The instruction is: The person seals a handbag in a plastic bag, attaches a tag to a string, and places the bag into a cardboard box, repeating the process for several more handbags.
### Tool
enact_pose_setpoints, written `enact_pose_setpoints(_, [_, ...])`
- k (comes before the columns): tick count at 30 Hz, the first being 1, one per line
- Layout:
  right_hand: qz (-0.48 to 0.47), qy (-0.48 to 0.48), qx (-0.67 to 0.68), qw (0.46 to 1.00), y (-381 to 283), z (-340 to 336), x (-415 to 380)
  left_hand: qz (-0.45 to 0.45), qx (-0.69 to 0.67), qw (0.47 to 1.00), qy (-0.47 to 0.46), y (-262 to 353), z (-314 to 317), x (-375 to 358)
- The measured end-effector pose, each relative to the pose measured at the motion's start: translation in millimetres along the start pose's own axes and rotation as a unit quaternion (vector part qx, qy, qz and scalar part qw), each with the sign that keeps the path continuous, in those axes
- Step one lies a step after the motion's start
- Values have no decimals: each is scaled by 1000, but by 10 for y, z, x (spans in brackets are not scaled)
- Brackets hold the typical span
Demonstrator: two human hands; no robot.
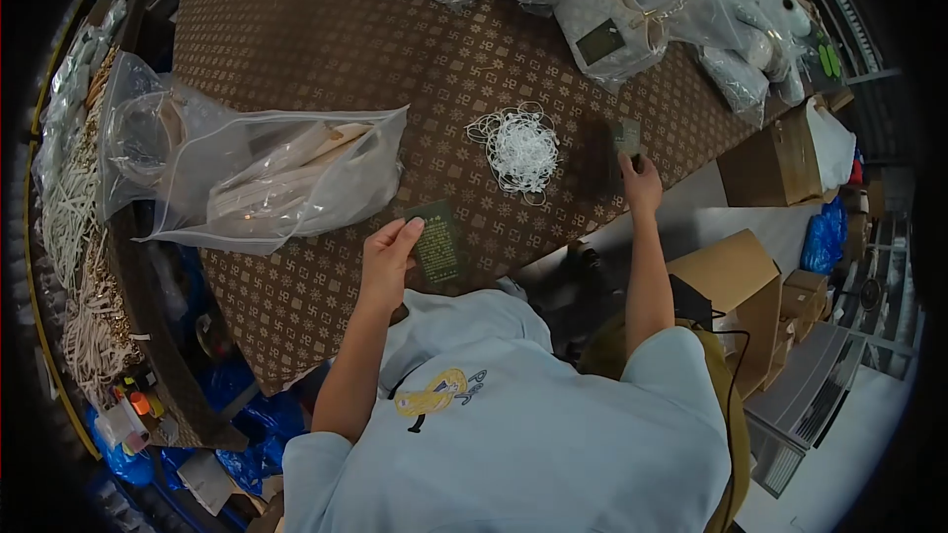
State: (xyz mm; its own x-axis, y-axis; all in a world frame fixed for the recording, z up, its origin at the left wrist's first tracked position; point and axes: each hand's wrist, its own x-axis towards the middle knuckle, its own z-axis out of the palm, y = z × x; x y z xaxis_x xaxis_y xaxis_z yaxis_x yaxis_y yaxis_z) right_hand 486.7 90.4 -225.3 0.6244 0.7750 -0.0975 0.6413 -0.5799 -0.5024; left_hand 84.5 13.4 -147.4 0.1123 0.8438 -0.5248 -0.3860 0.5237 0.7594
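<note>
Tablecloth [326, 49] showing brown w/ tan geometric print; card [435, 243] appearing dark green; string bundle [521, 148], centre frame, looking white; shirt [533, 434] showing pale blue.

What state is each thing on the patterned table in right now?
Left hand: fingers pinching a dark green rectangular card, raised off the table.
Right hand: fingers on a small stack of green cards at the table edge.
Clear plastic bag: lying flat, filled.
White string bundle: loose, tangled, untouched.

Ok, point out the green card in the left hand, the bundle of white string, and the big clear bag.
green card [437, 244], head view, middle of its face
white string [520, 148], head view, centre of bundle
clear bag [286, 178], head view, middle of its front
</note>
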Motion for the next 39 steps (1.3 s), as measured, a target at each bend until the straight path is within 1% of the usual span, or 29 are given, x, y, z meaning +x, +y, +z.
enact_pose_setpoints(1, [-10, 44, -111, 993, 48, 33, 62, 1, 11, 1000, 6, -8, -3, -6])
enact_pose_setpoints(2, [-7, 46, -108, 993, 97, 79, 91, 4, 22, 1000, 14, -9, -7, -4])
enact_pose_setpoints(3, [-91, 137, -120, 979, 59, 118, 86, 5, 24, 1000, 13, -17, -15, 6])
enact_pose_setpoints(4, [-174, 225, -131, 950, 16, 164, 76, 10, 13, 999, 29, -38, -29, 11])
enact_pose_setpoints(5, [-173, 224, -130, 950, -46, 226, 78, 14, 2, 999, 44, -60, -41, 10])
enact_pose_setpoints(6, [-176, 79, -58, 979, -143, 300, 80, 13, 4, 999, 45, -75, -51, 11])
enact_pose_setpoints(7, [-177, -67, 16, 982, -232, 365, 60, 11, -2, 999, 49, -84, -57, 18])
enact_pose_setpoints(8, [-178, -66, 17, 982, -321, 437, 2, 10, -9, 998, 54, -86, -58, 20])
enact_pose_setpoints(10, [-215, -97, -5, 972, -473, 580, -78, 8, -6, 999, 50, -63, -46, -24])
enact_pose_setpoints(11, [-219, -98, -4, 971, -474, 649, -49, 4, -3, 999, 45, -55, -46, -49])
enact_pose_setpoints(13, [-294, -55, -36, 953, -501, 784, -3, 4, 6, 998, 55, -91, -87, -75])
enact_pose_setpoints(16, [-313, -55, -44, 947, -506, 809, 9, 2, 4, 998, 58, -98, -110, -110])
enact_pose_setpoints(17, [-317, -56, -47, 946, -519, 791, 25, 2, -4, 999, 53, -93, -112, -130])
enact_pose_setpoints(19, [-240, -131, -20, 962, -558, 734, 69, 0, -2, 999, 53, -76, -117, -169])
enact_pose_setpoints(24, [-252, -131, -12, 959, -699, 405, 140, -6, -9, 999, 49, -93, -141, -169])
enact_pose_setpoints(26, [-263, -128, -8, 956, -819, 250, 160, -8, -5, 1000, 27, -103, -153, -156])
enact_pose_setpoints(27, [-216, -204, 115, 948, -884, 184, 181, -7, -6, 1000, 25, -101, -151, -150])
enact_pose_setpoints(28, [-165, -275, 235, 918, -972, 84, 168, -10, 1, 1000, 14, -102, -137, -142])
enact_pose_setpoints(29, [-166, -274, 234, 918, -1060, -22, 135, -12, 8, 1000, 3, -107, -123, -135])
enact_pose_setpoints(31, [-111, -311, 333, 883, -1272, -249, -29, -16, 23, 1000, -15, -137, -104, -117])
enact_pose_setpoints(32, [-110, -309, 333, 884, -1301, -311, -61, -19, 37, 999, -30, -142, -88, -100])
enact_pose_setpoints(33, [-99, -353, 406, 837, -1326, -362, -83, -18, 36, 999, -32, -119, -53, -98])
enact_pose_setpoints(34, [-86, -394, 475, 782, -1341, -401, -101, -31, 33, 997, -58, -83, -10, -114])
enact_pose_setpoints(35, [-85, -394, 474, 783, -1335, -434, -110, -45, 31, 995, -83, -69, 18, -133])
enact_pose_setpoints(36, [-91, -395, 481, 777, -1337, -471, -114, -44, 31, 995, -84, -92, 18, -127])
enact_pose_setpoints(38, [-101, -399, 486, 771, -1408, -534, -124, -89, 25, 992, -91, -154, 18, -92])
enact_pose_setpoints(39, [-136, -392, 449, 792, -1477, -586, -197, -89, 22, 992, -88, -127, 68, -122])
